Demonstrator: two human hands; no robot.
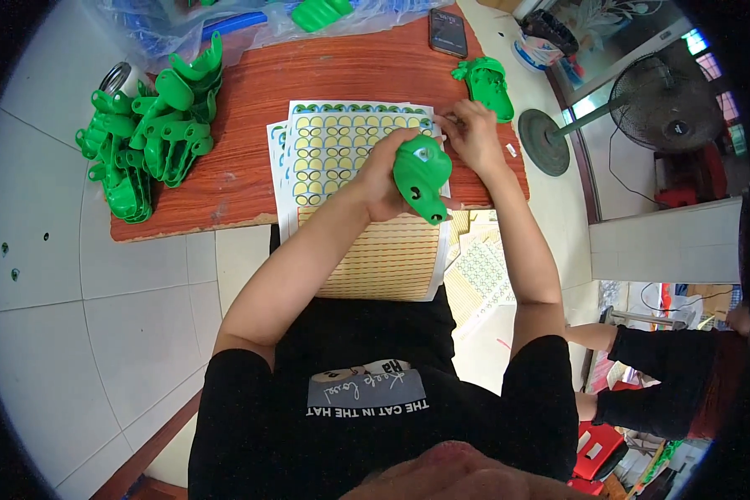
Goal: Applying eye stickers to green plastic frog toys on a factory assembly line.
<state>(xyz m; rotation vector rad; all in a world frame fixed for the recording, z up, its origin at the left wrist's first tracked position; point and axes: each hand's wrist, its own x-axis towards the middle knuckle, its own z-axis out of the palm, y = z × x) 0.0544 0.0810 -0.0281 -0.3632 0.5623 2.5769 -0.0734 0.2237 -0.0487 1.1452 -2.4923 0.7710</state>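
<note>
My left hand [377,179] is closed round a green plastic animal-head piece [422,173]. An eye marking shows on it, along with dark holes toward its narrow end. Under the hands lie sheets of stickers [317,150], printed with rows of pale yellow ovals, with another striped part hanging over the table edge. My right hand [473,137] has its fingers pinched together at the upper right corner of the top sheet. Whatever sits between those fingertips is too small to make out.
A heap of green plastic pieces [154,125] covers the table's left end. At the far right are a green shell piece [487,87] and a phone [447,33]. More sheets [481,275] lie below the table edge. A fan [667,100] stands to the right; another person's legs [650,379] show lower right.
</note>
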